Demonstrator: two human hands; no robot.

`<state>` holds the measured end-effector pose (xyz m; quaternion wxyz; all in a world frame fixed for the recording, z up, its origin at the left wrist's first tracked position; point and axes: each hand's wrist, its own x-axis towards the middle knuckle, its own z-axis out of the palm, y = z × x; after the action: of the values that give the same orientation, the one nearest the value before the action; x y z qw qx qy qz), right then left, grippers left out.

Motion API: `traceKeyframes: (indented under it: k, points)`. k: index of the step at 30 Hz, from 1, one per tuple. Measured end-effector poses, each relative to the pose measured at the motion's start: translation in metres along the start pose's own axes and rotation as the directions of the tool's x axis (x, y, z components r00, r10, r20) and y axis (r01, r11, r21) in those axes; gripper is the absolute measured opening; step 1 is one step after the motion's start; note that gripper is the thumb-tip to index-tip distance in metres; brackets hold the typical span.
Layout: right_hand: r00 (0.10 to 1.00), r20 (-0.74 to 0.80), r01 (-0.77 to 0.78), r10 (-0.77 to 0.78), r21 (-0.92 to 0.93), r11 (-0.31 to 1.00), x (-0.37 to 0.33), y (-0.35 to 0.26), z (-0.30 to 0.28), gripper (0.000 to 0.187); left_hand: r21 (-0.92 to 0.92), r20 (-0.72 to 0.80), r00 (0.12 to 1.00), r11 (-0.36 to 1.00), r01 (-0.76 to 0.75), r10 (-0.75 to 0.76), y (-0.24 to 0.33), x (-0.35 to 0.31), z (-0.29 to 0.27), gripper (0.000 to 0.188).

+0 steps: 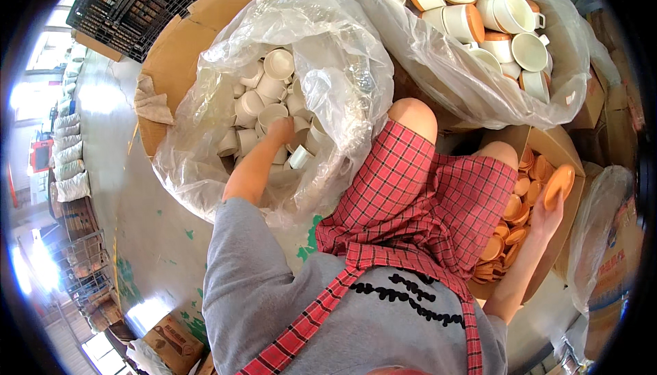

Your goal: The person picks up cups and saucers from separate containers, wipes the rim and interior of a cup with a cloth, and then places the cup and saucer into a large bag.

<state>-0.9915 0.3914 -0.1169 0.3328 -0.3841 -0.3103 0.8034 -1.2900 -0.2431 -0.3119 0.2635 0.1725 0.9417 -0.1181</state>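
My left hand (279, 131) is down inside a plastic-lined round carton on the left, its fingers closed at the rim of a white mug (272, 113). The fingertips are partly hidden among the mugs. Several other plain white mugs (278, 64) lie jumbled around it. On the right, my right hand (545, 217) grips a round orange lid-like disc (560, 187), tilted nearly on edge. It is raised over the side of a cardboard box (573, 217) that holds many similar orange discs (505, 241).
A clear plastic liner (342, 46) bunches around the left carton. At the upper right, another lined container (438, 81) is heaped with white mugs, several with orange bases. A black plastic pallet (137, 2) stands at the far left. My knees are between the containers.
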Motion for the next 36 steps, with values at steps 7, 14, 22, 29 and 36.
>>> traceKeyframes:
  k: [7, 14, 22, 29, 36]
  points:
    - [0.960, 0.272, -0.092, 0.066, 0.083, 0.992, -0.057, -0.012, 0.074, 0.032, -0.005, -0.388, 0.916, 0.994, 0.111, -0.104, -0.048, -0.030, -0.068, 0.022]
    - [0.685, 0.598, -0.490, 0.416, -0.044, 0.871, -0.118, 0.072, 0.070, 0.039, -0.695, -0.293, 0.939, -0.714, -0.081, 0.179, 0.029, -0.154, -0.180, 0.031]
    - [0.743, 0.666, -0.187, 0.064, 0.115, 0.976, -0.169, 0.097, 0.168, 0.053, -0.406, -0.231, 0.777, -0.784, 0.469, 0.585, 0.254, -0.221, -0.202, 0.024]
    - [0.364, 0.857, 0.822, -0.364, -0.112, 0.559, -0.169, 0.088, 0.125, 0.061, -0.718, -0.048, 0.889, -0.635, 0.285, 0.454, 0.317, -0.216, -0.198, 0.030]
    - [0.346, 0.907, 0.822, -0.242, -0.168, 0.545, -0.144, 0.078, 0.108, 0.078, -0.823, -0.056, 0.842, -0.502, 0.265, 0.537, 0.330, -0.216, -0.171, 0.022]
